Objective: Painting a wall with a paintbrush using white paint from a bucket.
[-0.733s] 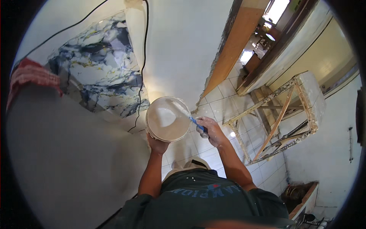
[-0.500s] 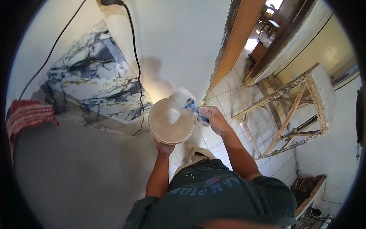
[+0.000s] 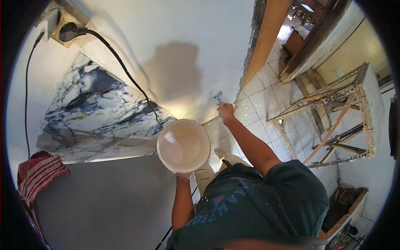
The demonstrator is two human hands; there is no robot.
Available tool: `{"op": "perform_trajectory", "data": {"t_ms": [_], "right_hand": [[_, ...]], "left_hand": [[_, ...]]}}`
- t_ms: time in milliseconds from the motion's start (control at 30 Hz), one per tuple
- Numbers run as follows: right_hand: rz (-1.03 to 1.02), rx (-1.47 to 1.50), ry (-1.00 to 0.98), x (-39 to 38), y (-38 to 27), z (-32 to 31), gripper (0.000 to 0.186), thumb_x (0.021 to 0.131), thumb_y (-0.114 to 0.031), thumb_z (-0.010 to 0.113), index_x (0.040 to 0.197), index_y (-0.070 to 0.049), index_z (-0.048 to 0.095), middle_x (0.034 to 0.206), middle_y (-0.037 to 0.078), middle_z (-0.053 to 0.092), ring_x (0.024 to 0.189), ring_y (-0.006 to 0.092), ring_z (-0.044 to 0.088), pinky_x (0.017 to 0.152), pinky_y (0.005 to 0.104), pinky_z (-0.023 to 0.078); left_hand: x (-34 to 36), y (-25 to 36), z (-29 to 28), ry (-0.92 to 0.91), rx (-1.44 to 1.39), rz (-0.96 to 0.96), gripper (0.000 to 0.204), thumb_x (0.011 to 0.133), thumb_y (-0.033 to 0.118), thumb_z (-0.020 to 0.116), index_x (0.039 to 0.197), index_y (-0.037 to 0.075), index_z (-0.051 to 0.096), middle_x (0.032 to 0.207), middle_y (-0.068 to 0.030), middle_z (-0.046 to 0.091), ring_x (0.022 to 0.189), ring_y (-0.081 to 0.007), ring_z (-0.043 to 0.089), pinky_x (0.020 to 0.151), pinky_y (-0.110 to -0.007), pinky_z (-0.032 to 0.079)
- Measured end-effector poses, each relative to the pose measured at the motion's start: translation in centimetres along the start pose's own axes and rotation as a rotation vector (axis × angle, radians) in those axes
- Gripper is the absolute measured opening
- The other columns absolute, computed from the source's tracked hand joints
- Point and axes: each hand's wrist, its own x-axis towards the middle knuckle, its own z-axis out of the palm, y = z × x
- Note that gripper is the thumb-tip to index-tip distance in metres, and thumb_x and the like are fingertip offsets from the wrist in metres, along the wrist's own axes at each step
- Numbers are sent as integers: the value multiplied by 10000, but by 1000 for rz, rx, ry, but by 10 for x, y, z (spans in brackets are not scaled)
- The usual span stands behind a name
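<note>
My left hand (image 3: 183,176) is closed on the near underside of a round white bucket (image 3: 196,155) and holds it up before me. Pale, whitish liquid seems to lie inside; its depth is hard to judge. My right hand (image 3: 226,111) is wrapped round the handle of a wide paintbrush (image 3: 218,96) with blue on it. The brush head is at the white wall (image 3: 225,37), beyond and to the right of the bucket, and blends into its surface. Most of my left fingers are hidden behind the bucket.
A marble-patterned panel (image 3: 96,100) covers the lower wall at left. A black plug (image 3: 71,31) and its cable hang over it. A grey surface (image 3: 104,200) with a red striped cloth (image 3: 41,173) lies near left. At right stands a splattered metal-and-wood frame (image 3: 360,121) on the tiled floor.
My right hand has moved the brush from the bucket's rim out to the wall. The bucket now sits slightly lower in view. My view has shifted, showing more of the plug and socket.
</note>
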Motion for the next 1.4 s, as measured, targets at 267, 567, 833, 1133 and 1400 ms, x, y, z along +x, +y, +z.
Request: {"op": "perform_trajectory", "data": {"t_ms": [267,567,833,1133,1400], "right_hand": [[-398,-282,-218,-43,12,26,324,1013,-304,611,821,-46,651,592,-10,505,441,64,378,407,254,294],[93,46,-76,33,32,-15,294,1014,-300,600,907,-30,645,586,-24,488,420,64,386,363,249,267],[-374,-21,-324,-69,-55,42,258,1014,-228,624,892,-5,670,599,-59,433,483,29,354,433,233,254],[-407,-253,-105,54,116,17,347,998,-308,642,801,-24,662,553,-30,445,451,51,350,421,273,260],[-37,29,-272,-24,57,66,294,990,-302,661,893,-26,691,549,-50,438,408,51,326,386,273,231]], "left_hand": [[-12,16,2,-117,266,100,758,984,637,339,1579,175,253,1625,-108,289,1485,-362,274,1190,-610,254],[-2,15,20,-275,414,99,681,1021,596,268,1577,202,268,1619,-89,314,1471,-335,329,1172,-584,321],[-10,24,17,-217,310,103,742,963,672,359,1546,214,355,1585,-84,382,1448,-349,368,1165,-593,324],[-24,22,34,-165,282,116,790,920,710,434,1540,225,373,1581,-79,392,1439,-360,377,1149,-614,329],[-38,49,0,-207,362,185,791,919,708,444,1541,224,373,1581,-80,394,1441,-369,373,1152,-630,321]]}}
